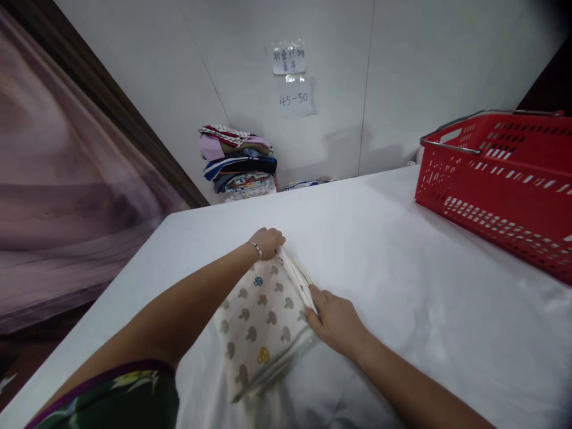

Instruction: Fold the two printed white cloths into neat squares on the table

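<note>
A folded white cloth (263, 316) with a print of grey, blue and yellow mushrooms is held between my hands, tilted above the table. My left hand (267, 243), with a silver bracelet at the wrist, is closed over its far corner. At the right-hand corner, my right hand (335, 317) pinches the folded layers between thumb and fingers. Several layers show along the edge between the two hands. The left fingertips are partly hidden behind the hand.
A white-covered table (379, 250) lies beneath. On the right stands a red plastic basket (496, 190) with metal handles. Past the far edge rises a stack of folded fabrics (239, 161) against the wall. Handwritten paper signs (295, 96) hang there. A pink curtain (67, 179) drapes at left.
</note>
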Motion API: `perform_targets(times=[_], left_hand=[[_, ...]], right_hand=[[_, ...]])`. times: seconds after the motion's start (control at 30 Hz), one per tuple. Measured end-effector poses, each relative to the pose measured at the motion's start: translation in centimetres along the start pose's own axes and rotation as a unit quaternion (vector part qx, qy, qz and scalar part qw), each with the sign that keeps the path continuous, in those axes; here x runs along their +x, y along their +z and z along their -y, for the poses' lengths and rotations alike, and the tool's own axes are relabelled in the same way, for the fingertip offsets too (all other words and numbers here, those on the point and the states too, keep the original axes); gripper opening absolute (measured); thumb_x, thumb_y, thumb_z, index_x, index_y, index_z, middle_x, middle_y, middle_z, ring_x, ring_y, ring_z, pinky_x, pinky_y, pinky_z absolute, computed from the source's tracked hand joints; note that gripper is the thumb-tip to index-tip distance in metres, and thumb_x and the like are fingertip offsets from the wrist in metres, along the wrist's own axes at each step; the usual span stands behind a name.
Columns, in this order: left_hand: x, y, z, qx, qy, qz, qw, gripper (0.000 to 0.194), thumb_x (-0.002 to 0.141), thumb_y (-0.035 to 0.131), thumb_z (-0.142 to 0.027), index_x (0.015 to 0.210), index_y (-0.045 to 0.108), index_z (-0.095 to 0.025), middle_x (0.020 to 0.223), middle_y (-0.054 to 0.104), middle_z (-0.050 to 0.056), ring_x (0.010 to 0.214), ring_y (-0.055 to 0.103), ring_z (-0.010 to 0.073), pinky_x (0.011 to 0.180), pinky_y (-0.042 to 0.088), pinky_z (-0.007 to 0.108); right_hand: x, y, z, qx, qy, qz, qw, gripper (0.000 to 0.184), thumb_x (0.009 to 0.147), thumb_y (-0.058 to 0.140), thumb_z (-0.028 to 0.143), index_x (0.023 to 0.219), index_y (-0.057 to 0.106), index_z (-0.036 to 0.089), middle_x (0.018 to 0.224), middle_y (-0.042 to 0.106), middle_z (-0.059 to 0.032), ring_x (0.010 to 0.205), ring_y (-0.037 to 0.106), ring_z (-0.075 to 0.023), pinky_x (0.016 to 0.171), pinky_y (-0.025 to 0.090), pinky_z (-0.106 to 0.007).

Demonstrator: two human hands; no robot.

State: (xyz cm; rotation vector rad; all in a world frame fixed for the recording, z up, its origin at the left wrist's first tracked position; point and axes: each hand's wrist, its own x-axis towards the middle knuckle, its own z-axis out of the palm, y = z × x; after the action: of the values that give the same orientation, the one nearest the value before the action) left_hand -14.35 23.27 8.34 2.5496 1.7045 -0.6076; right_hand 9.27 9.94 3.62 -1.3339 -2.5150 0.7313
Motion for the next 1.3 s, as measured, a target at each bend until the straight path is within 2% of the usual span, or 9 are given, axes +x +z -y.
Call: perform_targets(times=[0.17, 0.3, 0.5, 0.63, 0.77, 0.87, 0.93, 1.1, 1.3], left_hand=[[0.9, 1.8, -1.1, -0.064, -0.101, 0.009, 0.993, 0.034, 0.075, 0.05, -0.017, 0.107, 0.057, -0.023, 0.112, 0.06, 0.009, 0.098, 0.059, 0.024, 0.081, 0.045, 0.037], [0.3, 3.1, -1.8, -0.112, -0.159, -0.031, 0.98, 0.051, 0.082, 0.041, -0.018, 0.133, 0.037, -0.024, 0.127, 0.052, 0.009, 0.111, 0.053, 0.0231, 0.086, 0.044, 0.034], [-5.1, 3.8, 0.1, -0.225, -0.258, -0.097, 0.934, 0.051, 0.086, 0.042, -0.036, 0.133, 0.038, -0.017, 0.129, 0.052, 0.009, 0.108, 0.055, 0.0184, 0.091, 0.043, 0.027], [-12.2, 6.3, 1.3, -0.298, -0.365, -0.165, 0.866, 0.052, 0.083, 0.048, -0.045, 0.127, 0.046, -0.017, 0.126, 0.054, 0.011, 0.105, 0.057, 0.022, 0.09, 0.044, 0.032], [-18.3, 9.7, -0.4, -0.377, -0.473, -0.174, 0.777, 0.06, 0.079, 0.051, -0.05, 0.127, 0.043, -0.015, 0.12, 0.057, 0.013, 0.097, 0.06, 0.0225, 0.084, 0.048, 0.034], [-19.8, 11.2, -2.8, -0.53, -0.51, -0.148, 0.661, 0.068, 0.076, 0.053, -0.055, 0.128, 0.04, -0.012, 0.105, 0.063, 0.014, 0.078, 0.064, 0.0202, 0.065, 0.052, 0.032], [-19.3, 11.3, -4.0, -0.599, -0.493, -0.138, 0.616, 0.064, 0.074, 0.057, -0.053, 0.121, 0.046, -0.011, 0.096, 0.066, 0.013, 0.07, 0.064, 0.019, 0.057, 0.052, 0.029], [-14.9, 9.1, -2.4, -0.501, -0.45, -0.186, 0.716, 0.032, 0.077, 0.057, -0.033, 0.102, 0.058, -0.013, 0.093, 0.069, 0.007, 0.08, 0.065, 0.0178, 0.066, 0.051, 0.026], [-9.9, 4.8, 5.3, -0.414, -0.432, -0.221, 0.77, 0.058, 0.075, 0.062, -0.03, 0.128, 0.043, -0.015, 0.123, 0.056, 0.012, 0.11, 0.054, 0.0243, 0.092, 0.041, 0.031]], right_hand=[[0.3, -0.8, -0.5, -0.01, 0.053, 0.023, 0.998, 0.036, 0.09, 0.03, 0.04, 0.113, 0.049, 0.019, 0.087, 0.066, -0.0066, 0.075, 0.06, -0.019, 0.062, 0.031, -0.027], [0.4, -0.9, -0.9, -0.003, 0.065, 0.036, 0.997, 0.035, 0.09, 0.031, 0.041, 0.105, 0.053, 0.019, 0.085, 0.066, -0.0061, 0.074, 0.059, -0.0188, 0.062, 0.032, -0.027], [0.4, -1.1, -1.7, 0.085, 0.069, -0.024, 0.994, 0.045, 0.086, 0.039, 0.047, 0.121, 0.05, 0.021, 0.104, 0.062, -0.0081, 0.09, 0.057, -0.0207, 0.074, 0.039, -0.03], [0.7, -0.8, -2.3, 0.179, 0.097, -0.016, 0.979, 0.058, 0.084, 0.042, 0.054, 0.131, 0.044, 0.019, 0.119, 0.058, -0.0105, 0.096, 0.057, -0.0223, 0.079, 0.043, -0.033], [1.2, 0.1, -3.2, 0.223, 0.115, -0.006, 0.968, 0.06, 0.083, 0.045, 0.048, 0.135, 0.041, 0.018, 0.121, 0.058, -0.0103, 0.102, 0.057, -0.0228, 0.088, 0.042, -0.037], [1.5, 0.8, -3.9, 0.247, 0.121, -0.004, 0.961, 0.058, 0.081, 0.047, 0.041, 0.134, 0.043, 0.019, 0.116, 0.061, -0.0082, 0.098, 0.059, -0.0216, 0.088, 0.044, -0.036], [1.7, 0.9, -4.3, 0.267, 0.132, -0.005, 0.955, 0.058, 0.079, 0.049, 0.039, 0.134, 0.043, 0.019, 0.114, 0.061, -0.0081, 0.093, 0.06, -0.0214, 0.08, 0.048, -0.035], [1.4, 0.8, -3.2, 0.388, 0.169, 0.048, 0.905, 0.071, 0.077, 0.052, 0.037, 0.142, 0.027, 0.019, 0.111, 0.058, -0.0103, 0.081, 0.061, -0.0189, 0.056, 0.051, -0.029], [-0.6, 3.6, 0.1, 0.538, 0.026, 0.222, 0.813, 0.09, 0.07, 0.065, 0.034, 0.144, 0.014, 0.028, 0.124, 0.051, -0.0112, 0.084, 0.061, -0.0156, 0.065, 0.053, -0.031]])
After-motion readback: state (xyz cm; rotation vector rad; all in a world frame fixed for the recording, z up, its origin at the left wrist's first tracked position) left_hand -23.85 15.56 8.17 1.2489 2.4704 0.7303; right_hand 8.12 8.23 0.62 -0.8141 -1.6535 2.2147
